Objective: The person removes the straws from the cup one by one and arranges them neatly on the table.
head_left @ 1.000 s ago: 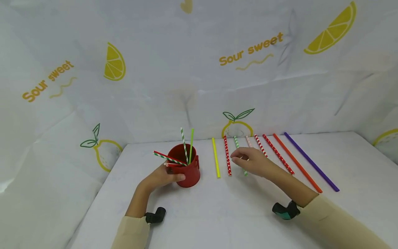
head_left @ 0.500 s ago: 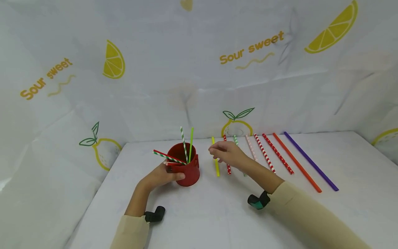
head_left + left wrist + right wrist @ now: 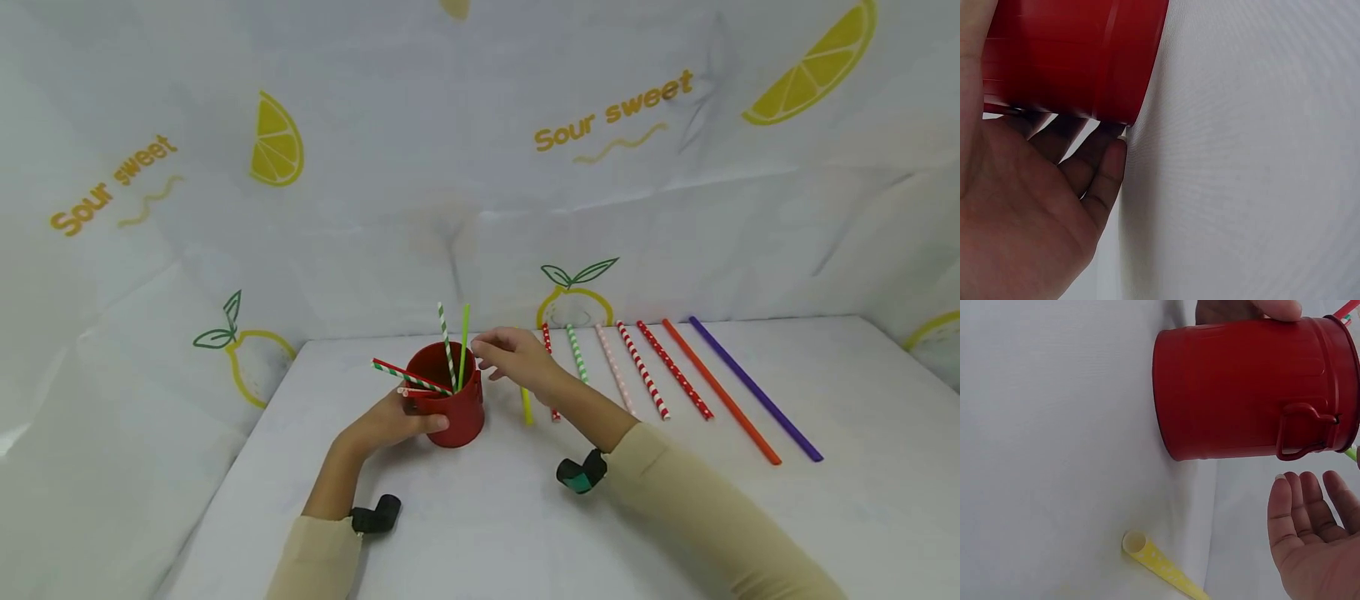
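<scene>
My left hand (image 3: 384, 429) grips the small red bucket (image 3: 459, 423) from its left side, thumb across the front. In the left wrist view, the fingers (image 3: 1094, 169) curl against its wall. Several straws stand in the bucket: a light green straw (image 3: 466, 325), an upright green-and-white striped straw (image 3: 443, 323), and others leaning left over the rim. My right hand (image 3: 517, 358) hovers at the bucket's right rim, fingertips beside the light green straw. The right wrist view shows its fingers loosely extended below the bucket handle (image 3: 1291, 431), holding nothing visible.
Under my right forearm lies a yellow straw (image 3: 528, 408), partly hidden. Further right, a row holds a pale green striped straw (image 3: 576, 352), a pink straw (image 3: 611, 358), several red-and-white straws, an orange straw (image 3: 720, 390) and a purple straw (image 3: 753, 387). A printed white cloth hangs behind.
My right hand has moved left from above the straw row, over the yellow straw, to the bucket's rim. The left hand and bucket stay in place.
</scene>
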`<move>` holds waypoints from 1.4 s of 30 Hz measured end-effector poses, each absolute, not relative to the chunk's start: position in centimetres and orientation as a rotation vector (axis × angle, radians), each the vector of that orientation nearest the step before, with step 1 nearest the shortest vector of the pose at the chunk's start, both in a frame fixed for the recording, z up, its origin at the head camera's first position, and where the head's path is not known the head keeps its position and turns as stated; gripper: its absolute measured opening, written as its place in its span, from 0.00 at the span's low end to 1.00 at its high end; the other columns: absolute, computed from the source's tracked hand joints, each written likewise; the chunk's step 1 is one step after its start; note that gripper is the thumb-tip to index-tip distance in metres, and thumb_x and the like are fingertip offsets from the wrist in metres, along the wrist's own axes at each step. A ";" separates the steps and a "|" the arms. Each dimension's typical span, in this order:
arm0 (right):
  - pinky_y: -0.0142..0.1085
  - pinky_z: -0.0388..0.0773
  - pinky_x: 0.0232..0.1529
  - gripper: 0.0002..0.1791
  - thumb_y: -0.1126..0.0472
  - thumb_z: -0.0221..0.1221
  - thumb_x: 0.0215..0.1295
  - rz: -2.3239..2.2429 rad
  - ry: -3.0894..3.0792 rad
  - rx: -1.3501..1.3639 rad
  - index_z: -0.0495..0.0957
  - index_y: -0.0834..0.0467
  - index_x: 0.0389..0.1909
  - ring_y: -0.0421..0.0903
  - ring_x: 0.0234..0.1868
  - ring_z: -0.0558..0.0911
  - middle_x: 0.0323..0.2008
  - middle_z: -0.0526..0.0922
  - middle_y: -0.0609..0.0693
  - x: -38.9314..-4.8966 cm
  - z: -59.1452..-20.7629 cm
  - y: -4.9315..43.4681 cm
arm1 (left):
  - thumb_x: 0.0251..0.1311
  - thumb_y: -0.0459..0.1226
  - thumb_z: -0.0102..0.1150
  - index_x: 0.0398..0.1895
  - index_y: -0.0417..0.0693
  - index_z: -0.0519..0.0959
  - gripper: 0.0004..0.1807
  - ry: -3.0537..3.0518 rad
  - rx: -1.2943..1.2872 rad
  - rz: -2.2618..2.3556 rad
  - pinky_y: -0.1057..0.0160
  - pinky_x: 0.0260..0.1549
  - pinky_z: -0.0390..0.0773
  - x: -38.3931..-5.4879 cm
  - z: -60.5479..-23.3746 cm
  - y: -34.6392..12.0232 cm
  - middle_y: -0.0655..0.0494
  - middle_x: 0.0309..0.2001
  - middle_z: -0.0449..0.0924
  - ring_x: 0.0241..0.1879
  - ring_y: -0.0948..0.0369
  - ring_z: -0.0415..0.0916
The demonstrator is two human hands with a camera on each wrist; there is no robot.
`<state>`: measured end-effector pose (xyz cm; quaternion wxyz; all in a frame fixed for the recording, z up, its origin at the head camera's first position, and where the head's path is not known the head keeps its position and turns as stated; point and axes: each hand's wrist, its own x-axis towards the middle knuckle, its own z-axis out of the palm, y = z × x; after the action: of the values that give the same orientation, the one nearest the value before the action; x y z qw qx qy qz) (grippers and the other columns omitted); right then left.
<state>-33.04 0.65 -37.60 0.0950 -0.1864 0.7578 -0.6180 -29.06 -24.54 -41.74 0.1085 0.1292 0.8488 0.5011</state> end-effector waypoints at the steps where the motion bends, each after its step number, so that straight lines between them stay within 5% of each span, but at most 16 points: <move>1: 0.43 0.83 0.47 0.20 0.53 0.60 0.72 -1.836 2.258 -0.551 0.78 0.61 0.58 0.53 0.50 0.81 0.48 0.84 0.52 -33.1 -37.5 0.6 | 0.56 0.46 0.73 0.70 0.51 0.65 0.40 2.496 0.389 1.472 0.48 0.54 0.76 -29.1 -41.7 -24.4 0.54 0.62 0.73 0.61 0.51 0.68; 20: 0.52 0.81 0.50 0.14 0.54 0.63 0.70 -1.875 2.328 -0.504 0.83 0.58 0.48 0.49 0.46 0.82 0.43 0.85 0.51 -33.5 -36.8 -1.2 | 0.54 0.46 0.74 0.71 0.54 0.65 0.41 2.487 0.364 1.478 0.49 0.56 0.74 -29.0 -41.6 -24.4 0.57 0.62 0.73 0.62 0.53 0.68; 42: 0.38 0.82 0.42 0.06 0.61 0.63 0.66 -1.718 2.632 -0.861 0.82 0.59 0.39 0.47 0.45 0.80 0.39 0.82 0.49 -31.9 -36.1 -1.2 | 0.56 0.45 0.73 0.71 0.50 0.64 0.41 2.492 0.355 1.464 0.47 0.56 0.74 -28.9 -41.6 -24.4 0.53 0.62 0.73 0.62 0.51 0.67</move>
<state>-31.89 -1.24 -36.09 -0.0585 -0.2637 0.8063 -0.5263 -28.95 -24.44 -41.57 0.1145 0.1210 0.8501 0.4995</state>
